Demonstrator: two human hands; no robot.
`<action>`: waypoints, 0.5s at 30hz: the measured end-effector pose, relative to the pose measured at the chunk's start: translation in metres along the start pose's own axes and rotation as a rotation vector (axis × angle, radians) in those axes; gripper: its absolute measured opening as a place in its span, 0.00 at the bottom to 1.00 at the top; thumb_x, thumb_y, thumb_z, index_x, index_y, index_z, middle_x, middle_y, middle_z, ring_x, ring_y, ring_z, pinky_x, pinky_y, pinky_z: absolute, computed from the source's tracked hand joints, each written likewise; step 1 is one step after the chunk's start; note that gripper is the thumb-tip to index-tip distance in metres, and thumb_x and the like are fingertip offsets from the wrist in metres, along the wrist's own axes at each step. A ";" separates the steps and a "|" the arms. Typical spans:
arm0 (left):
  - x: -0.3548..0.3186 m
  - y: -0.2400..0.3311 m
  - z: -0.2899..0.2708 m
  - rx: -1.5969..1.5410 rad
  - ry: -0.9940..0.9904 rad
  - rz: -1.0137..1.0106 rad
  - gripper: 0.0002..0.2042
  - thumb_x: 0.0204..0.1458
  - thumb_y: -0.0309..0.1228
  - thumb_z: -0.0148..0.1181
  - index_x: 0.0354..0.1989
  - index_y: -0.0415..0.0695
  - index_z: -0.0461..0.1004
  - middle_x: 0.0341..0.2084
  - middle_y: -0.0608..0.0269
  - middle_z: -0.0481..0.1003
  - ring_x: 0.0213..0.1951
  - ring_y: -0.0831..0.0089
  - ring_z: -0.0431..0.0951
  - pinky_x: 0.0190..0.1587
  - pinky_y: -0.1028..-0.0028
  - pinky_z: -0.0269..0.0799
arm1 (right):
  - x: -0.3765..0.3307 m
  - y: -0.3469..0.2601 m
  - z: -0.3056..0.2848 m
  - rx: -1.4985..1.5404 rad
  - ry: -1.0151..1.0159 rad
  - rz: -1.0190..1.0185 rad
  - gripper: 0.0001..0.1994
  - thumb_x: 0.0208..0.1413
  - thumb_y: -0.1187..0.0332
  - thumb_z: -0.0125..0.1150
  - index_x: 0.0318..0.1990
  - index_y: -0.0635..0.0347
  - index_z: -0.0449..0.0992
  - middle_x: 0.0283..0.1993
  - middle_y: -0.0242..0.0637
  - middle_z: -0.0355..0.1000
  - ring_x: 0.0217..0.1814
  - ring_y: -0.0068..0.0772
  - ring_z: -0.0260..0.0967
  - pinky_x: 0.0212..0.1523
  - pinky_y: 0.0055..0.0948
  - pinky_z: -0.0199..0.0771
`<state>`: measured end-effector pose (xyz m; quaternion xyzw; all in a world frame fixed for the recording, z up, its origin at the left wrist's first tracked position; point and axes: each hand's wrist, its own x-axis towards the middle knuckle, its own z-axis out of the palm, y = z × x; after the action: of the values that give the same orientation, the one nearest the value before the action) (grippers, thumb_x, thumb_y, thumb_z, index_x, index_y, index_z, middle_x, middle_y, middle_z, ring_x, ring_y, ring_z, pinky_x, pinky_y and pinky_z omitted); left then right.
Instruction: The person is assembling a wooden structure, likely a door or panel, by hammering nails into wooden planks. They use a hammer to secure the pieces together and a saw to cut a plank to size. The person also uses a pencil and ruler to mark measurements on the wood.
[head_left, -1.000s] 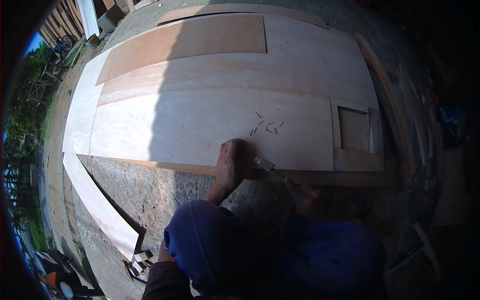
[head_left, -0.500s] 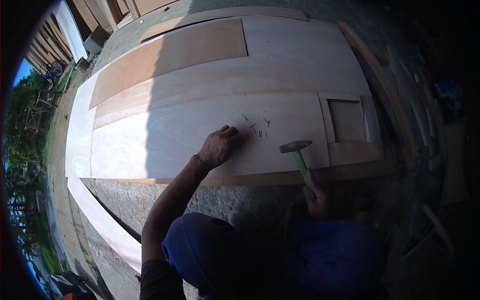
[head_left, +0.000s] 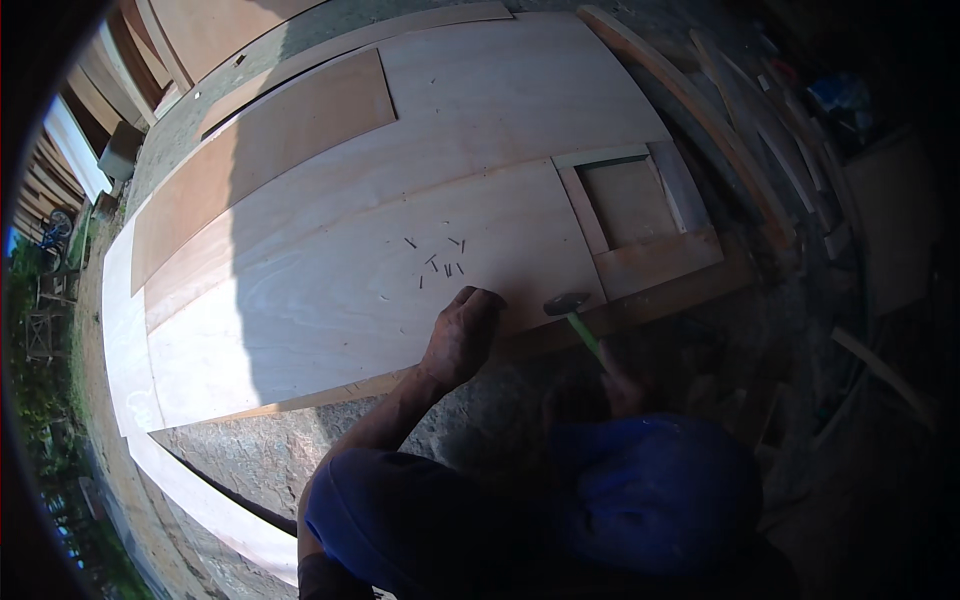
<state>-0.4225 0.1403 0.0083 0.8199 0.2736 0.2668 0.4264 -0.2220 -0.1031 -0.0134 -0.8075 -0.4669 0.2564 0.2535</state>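
Note:
My left hand [head_left: 465, 338] is at the near edge of a large pale plywood panel [head_left: 330, 270]. Its fingers are closed in a pinch, and whatever is between them is too small or hidden to make out. Several loose nails [head_left: 447, 268] lie scattered on the plywood, up and to the left of that hand. My right hand [head_left: 628, 382], in deep shade, grips a hammer [head_left: 585, 333] by its green handle. The dark hammer head is over the panel's near edge, a little to the right of my left hand and apart from it.
A framed rectangular opening [head_left: 625, 200] is at the panel's right end. On its far side lies a browner plywood sheet [head_left: 290, 140]. Long timber strips [head_left: 690, 120] lie to the right. My blue-clothed knees [head_left: 655, 490] are close below, above rough concrete [head_left: 290, 445].
The view has shifted, so the panel appears turned and farther left. My left hand has left the nails and moved right to the near edge. The hammer is now closer to that hand.

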 end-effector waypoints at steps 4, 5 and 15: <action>-0.005 -0.008 0.029 0.044 0.040 0.117 0.09 0.51 0.23 0.60 0.41 0.44 0.75 0.36 0.59 0.77 0.42 0.56 0.77 0.46 0.60 0.71 | 0.000 -0.015 0.018 0.509 0.217 -0.059 0.25 0.66 0.69 0.54 0.69 0.64 0.65 0.67 0.46 0.69 0.70 0.28 0.62 0.70 0.29 0.55; -0.004 -0.003 0.034 0.087 0.071 0.130 0.09 0.50 0.25 0.61 0.40 0.45 0.75 0.36 0.60 0.77 0.43 0.56 0.76 0.48 0.60 0.69 | -0.001 -0.018 0.015 0.519 0.208 -0.045 0.25 0.65 0.70 0.54 0.69 0.65 0.64 0.67 0.46 0.69 0.70 0.28 0.62 0.69 0.29 0.56; -0.006 -0.010 0.046 0.196 0.101 0.130 0.11 0.48 0.31 0.65 0.39 0.49 0.74 0.37 0.65 0.77 0.45 0.57 0.75 0.52 0.58 0.64 | -0.005 -0.016 0.005 0.573 0.027 0.035 0.25 0.66 0.68 0.55 0.70 0.62 0.64 0.65 0.46 0.69 0.66 0.30 0.64 0.66 0.29 0.59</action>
<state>-0.3985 0.1156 -0.0236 0.8592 0.2657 0.3067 0.3117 -0.2366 -0.0996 -0.0059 -0.7143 -0.3580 0.3712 0.4730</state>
